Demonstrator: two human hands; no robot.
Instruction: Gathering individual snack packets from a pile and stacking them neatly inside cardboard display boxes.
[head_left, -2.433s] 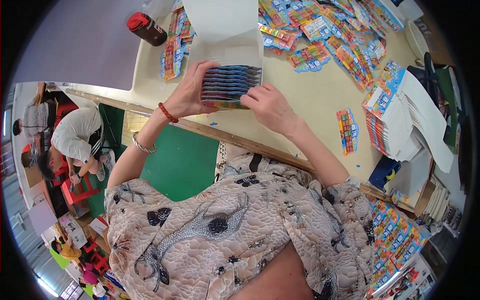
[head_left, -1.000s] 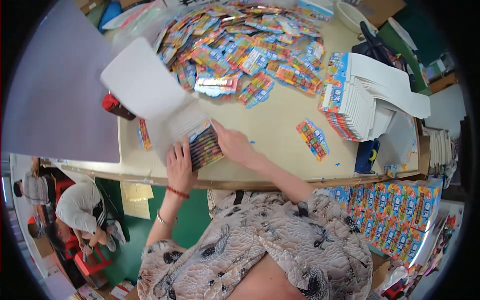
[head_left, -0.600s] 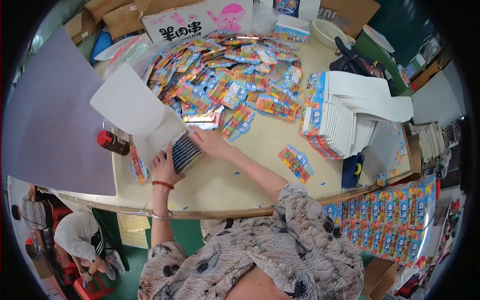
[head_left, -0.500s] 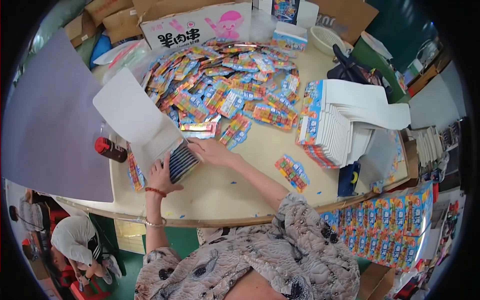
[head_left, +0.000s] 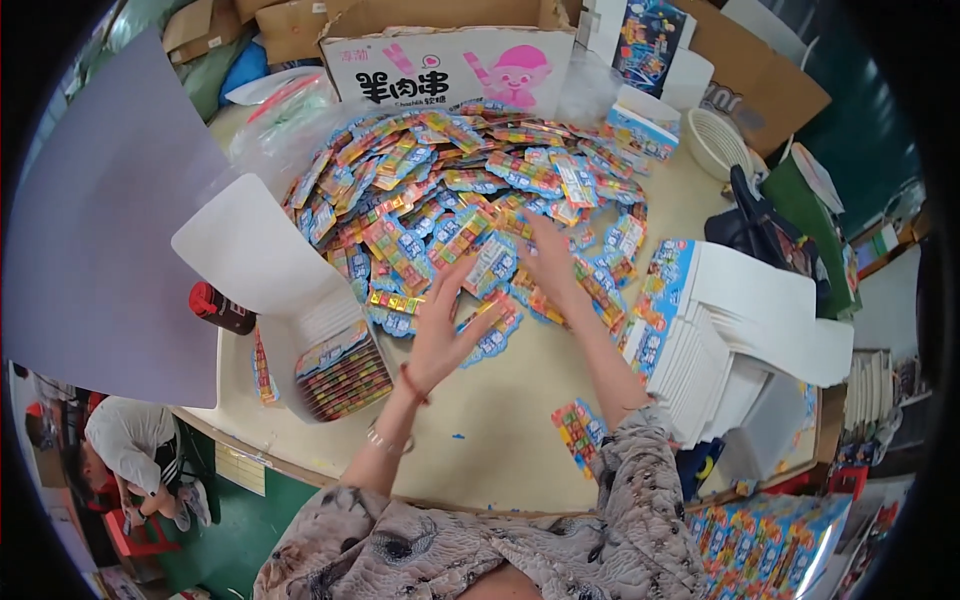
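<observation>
Head cam: L hand and R hand were both out over the pkt pile, mid-tabletop! L grip was wide, thumb splayed well off the fingers; R grip wide too, fingers parted. Nothing showed in either, tho contact w/ the pkts was hard to tell.

And what pkts: flat, glossy, blue wavy edges, rows of little red, yellow, orange & green squares; one btwn the hands showed a pale panel. All heaped every which way, overlapping, right up by a white carton w/ a pink figure.

Over left, an open white box, smooth card, rounded flap up, w/ a tight row of pkts packed inside. Just beside it, a dark bottle, red cap. Right side: folded card blanks, white, stiff, stacked in layers, plus a loose pkt lying near the R forearm.
</observation>
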